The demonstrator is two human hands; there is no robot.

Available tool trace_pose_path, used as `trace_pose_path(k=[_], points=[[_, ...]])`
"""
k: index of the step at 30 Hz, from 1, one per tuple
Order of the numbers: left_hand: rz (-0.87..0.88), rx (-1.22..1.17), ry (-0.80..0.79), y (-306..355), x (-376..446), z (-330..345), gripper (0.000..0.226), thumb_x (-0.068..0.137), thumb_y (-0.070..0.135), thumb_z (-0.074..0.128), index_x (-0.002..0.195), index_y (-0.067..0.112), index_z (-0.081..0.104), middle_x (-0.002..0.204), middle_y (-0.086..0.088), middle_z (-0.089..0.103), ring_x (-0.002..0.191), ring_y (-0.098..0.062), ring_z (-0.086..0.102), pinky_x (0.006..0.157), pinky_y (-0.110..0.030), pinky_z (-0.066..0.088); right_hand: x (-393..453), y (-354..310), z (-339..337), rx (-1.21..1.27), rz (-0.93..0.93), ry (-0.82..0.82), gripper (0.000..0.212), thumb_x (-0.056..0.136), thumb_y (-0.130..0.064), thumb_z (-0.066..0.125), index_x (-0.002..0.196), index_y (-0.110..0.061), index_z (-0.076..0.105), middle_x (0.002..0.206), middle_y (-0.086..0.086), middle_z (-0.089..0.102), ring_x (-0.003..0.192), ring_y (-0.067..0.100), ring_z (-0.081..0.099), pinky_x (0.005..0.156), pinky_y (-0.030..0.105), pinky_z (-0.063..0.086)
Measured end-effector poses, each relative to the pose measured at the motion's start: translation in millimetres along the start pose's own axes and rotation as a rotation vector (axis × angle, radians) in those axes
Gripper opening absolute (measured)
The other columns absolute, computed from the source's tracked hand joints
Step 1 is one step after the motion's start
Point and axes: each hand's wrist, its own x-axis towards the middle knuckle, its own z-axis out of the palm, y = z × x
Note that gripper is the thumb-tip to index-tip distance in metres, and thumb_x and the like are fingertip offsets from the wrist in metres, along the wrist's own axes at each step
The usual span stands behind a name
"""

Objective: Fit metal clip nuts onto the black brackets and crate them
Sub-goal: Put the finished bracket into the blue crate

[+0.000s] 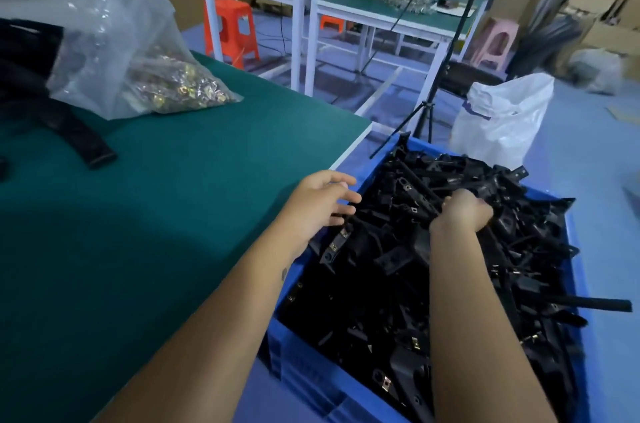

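Note:
A blue crate stands on the floor to the right of the green table, heaped with black brackets, several bearing metal clip nuts. My right hand reaches into the heap, its fingers curled round brackets near the top. My left hand hovers over the crate's left rim with fingers spread and relaxed, holding nothing. A clear plastic bag of metal clip nuts lies on the table at the back left. More black brackets lie on the table's far left.
A white plastic bag stands on the floor behind the crate, next to a black tripod. Other workbenches and orange stools stand farther back. Cardboard boxes line the walls.

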Motion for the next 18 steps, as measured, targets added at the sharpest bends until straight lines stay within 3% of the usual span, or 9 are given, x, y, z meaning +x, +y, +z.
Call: trace_pose_path(k=[3, 5, 10, 14, 18], points=[[0.038, -0.121, 0.004, 12.9, -6.5, -12.8, 0.024, 0.102, 0.01, 0.044, 0.094, 0.019, 0.065, 0.072, 0.005, 0.071, 0.059, -0.008, 0.062, 0.055, -0.021, 0.05, -54.9, -5.3, 48.1, 0.133, -0.22, 0.06, 0.023, 0.098, -0.003, 0.041, 0.115, -0.016, 0.049, 0.111, 0.004, 0.058, 0.08, 0.016, 0.055, 0.067, 0.027, 0.048], [0.11, -0.133, 0.056, 26.2, -11.2, -28.1, 0.025, 0.103, 0.01, 0.042, 0.092, 0.019, 0.064, 0.065, 0.007, 0.068, 0.053, -0.006, 0.059, 0.05, -0.017, 0.044, -102.3, -3.0, 86.2, 0.162, -0.369, -0.093, 0.022, 0.098, -0.001, 0.042, 0.108, -0.02, 0.05, 0.094, -0.003, 0.053, 0.08, 0.017, 0.052, 0.073, 0.029, 0.045], [0.337, -0.137, 0.355, 57.1, -34.6, -104.2, 0.031, 0.1, 0.006, 0.044, 0.083, 0.02, 0.065, 0.065, 0.009, 0.064, 0.054, -0.004, 0.054, 0.053, -0.02, 0.041, -238.4, 19.5, 167.8, 0.193, -0.616, -0.539, 0.024, 0.089, 0.004, 0.047, 0.093, -0.018, 0.055, 0.083, -0.005, 0.054, 0.075, 0.01, 0.051, 0.073, 0.022, 0.043], [0.441, -0.219, 0.656, 60.4, -77.9, -189.8, 0.035, 0.097, -0.003, 0.042, 0.073, 0.013, 0.061, 0.058, 0.011, 0.063, 0.053, 0.001, 0.055, 0.051, -0.013, 0.043, -338.1, 63.6, 208.2, 0.087, -0.653, -0.927, 0.024, 0.087, 0.005, 0.049, 0.091, -0.016, 0.058, 0.081, -0.011, 0.056, 0.073, -0.006, 0.051, 0.074, 0.011, 0.041], [0.466, -0.174, 0.911, 37.5, -133.2, -266.3, 0.035, 0.099, 0.003, 0.04, 0.074, 0.016, 0.061, 0.076, 0.0, 0.065, 0.077, -0.015, 0.06, 0.07, -0.03, 0.048, -417.9, 122.1, 223.8, -0.096, -0.615, -1.236, 0.022, 0.093, -0.004, 0.048, 0.093, -0.024, 0.059, 0.092, -0.01, 0.06, 0.083, -0.003, 0.055, 0.071, 0.008, 0.041]])
